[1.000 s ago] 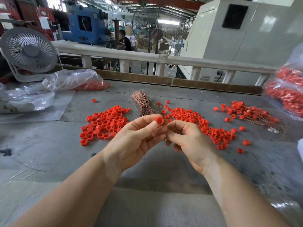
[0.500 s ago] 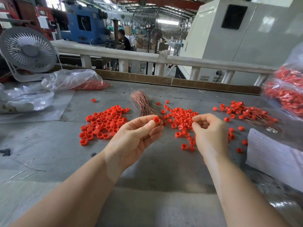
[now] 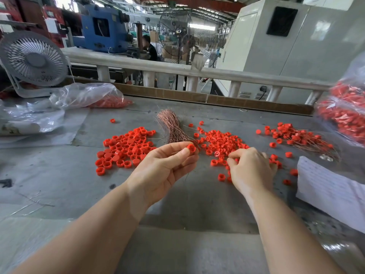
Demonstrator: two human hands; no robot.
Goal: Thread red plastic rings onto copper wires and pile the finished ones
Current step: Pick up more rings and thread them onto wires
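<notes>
Working at a wide grey table (image 3: pixel 59 175) that fills the lower frame, you have a white cabinet (image 3: pixel 286 46) at upper right and a blue machine (image 3: pixel 102 26) at upper left behind a pale railing (image 3: pixel 177 71). A white desk fan (image 3: pixel 33 60) stands at the left edge, with a clear plastic bag (image 3: pixel 87 95) of red parts lying just beside it. Another bag of red parts (image 3: pixel 345 115) sits at the right edge, and below it a white sheet of paper (image 3: pixel 331 190) carries lines of writing too blurred to read.

Left of centre lies one heap of red rings (image 3: pixel 126 149); a second heap (image 3: pixel 221 141) lies at centre right. Between them a bundle of copper wires (image 3: pixel 173 127) runs its long axis from upper left to lower right, the loose ends fanned toward the top of the frame. The finished pile (image 3: pixel 300 137) rests at right, its wires trailing toward the lower right.

Your left hand (image 3: pixel 164 171), palm up, pinches one red ring (image 3: pixel 191 148) between thumb and forefinger, its open face toward you; a thin wire (image 3: pixel 186 177) shows below the palm. Your right hand (image 3: pixel 250 169), knuckles up, curls its fingertips into the second heap; whether they grasp a ring cannot be told.
</notes>
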